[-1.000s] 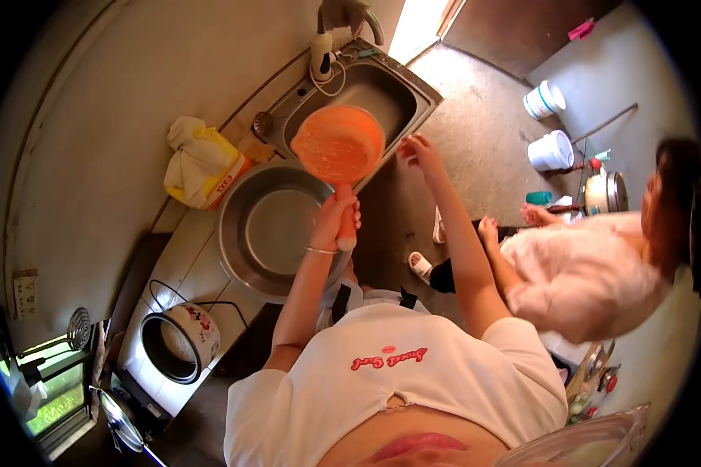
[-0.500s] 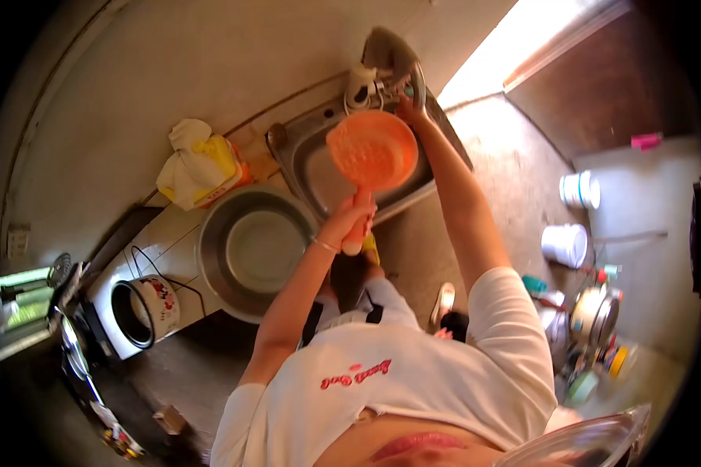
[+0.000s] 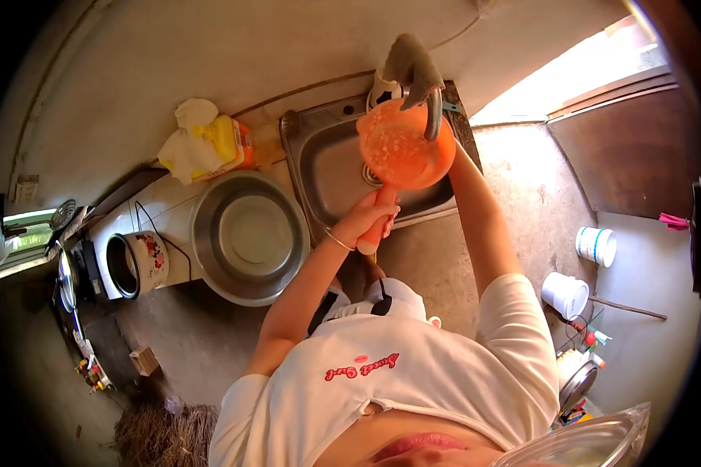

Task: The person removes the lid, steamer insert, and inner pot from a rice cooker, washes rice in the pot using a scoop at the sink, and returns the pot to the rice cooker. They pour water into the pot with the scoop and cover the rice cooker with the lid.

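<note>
My left hand point(image 3: 368, 218) is closed round the handle of an orange plastic water dipper point(image 3: 393, 148), held above the steel sink point(image 3: 327, 179). Foamy or bubbly-looking white specks show inside the dipper. The curved metal faucet spout point(image 3: 435, 117) reaches over the dipper's bowl, and a grey-brown cloth point(image 3: 413, 66) hangs on the faucet. My right forearm point(image 3: 483, 210) stretches toward the far right of the sink. The dipper hides my right hand, so its fingers do not show.
Left of the sink sits a large metal basin point(image 3: 202, 233) holding what looks like water. Behind it are a yellow-and-orange pack point(image 3: 230, 144) and a floral pot point(image 3: 149, 261). White buckets point(image 3: 565, 294) stand on the floor to the right, and a broom point(image 3: 167, 436) lies lower left.
The dipper has come under the faucet spout, held by my left hand throughout. My right hand, visible beside the faucet before, is now hidden behind the dipper. The whole view has shifted.
</note>
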The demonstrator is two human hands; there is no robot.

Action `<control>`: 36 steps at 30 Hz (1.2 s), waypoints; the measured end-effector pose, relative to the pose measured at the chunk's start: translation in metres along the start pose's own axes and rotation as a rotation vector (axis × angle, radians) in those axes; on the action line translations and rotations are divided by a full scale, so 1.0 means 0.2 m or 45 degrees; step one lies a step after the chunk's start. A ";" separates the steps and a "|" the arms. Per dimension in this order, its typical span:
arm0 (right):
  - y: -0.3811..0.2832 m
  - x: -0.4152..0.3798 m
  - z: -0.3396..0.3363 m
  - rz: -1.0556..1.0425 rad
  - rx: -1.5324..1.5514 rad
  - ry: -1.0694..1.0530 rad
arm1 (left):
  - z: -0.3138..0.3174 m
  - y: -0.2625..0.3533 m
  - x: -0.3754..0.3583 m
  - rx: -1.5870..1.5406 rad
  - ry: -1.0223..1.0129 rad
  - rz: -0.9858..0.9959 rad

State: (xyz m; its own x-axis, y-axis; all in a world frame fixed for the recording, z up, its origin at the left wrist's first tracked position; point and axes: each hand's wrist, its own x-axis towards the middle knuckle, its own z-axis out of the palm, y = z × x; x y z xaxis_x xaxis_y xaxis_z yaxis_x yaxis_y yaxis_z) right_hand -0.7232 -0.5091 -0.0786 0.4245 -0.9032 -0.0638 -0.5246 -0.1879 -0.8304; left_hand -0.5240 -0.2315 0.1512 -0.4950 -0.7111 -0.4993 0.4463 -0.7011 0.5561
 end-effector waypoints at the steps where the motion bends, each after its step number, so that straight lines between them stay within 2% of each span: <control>1: 0.02 -0.01 0.01 -0.005 0.011 -0.011 | 0.00 -0.01 0.01 -0.004 0.003 0.005; 24: 0.15 0.05 0.04 -0.096 0.112 -0.078 | 0.01 -0.10 -0.01 -0.016 0.069 0.037; 36: 0.21 0.04 0.06 -0.134 0.158 -0.090 | -0.04 -0.16 0.00 -0.011 0.186 0.083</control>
State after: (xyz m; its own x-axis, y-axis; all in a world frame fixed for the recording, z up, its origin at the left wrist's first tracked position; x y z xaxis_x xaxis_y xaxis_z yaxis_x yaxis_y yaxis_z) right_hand -0.7337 -0.5193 -0.1211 0.5253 -0.8509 -0.0077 -0.3810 -0.2271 -0.8963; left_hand -0.5318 -0.2096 0.1286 -0.3515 -0.7548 -0.5539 0.4807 -0.6532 0.5850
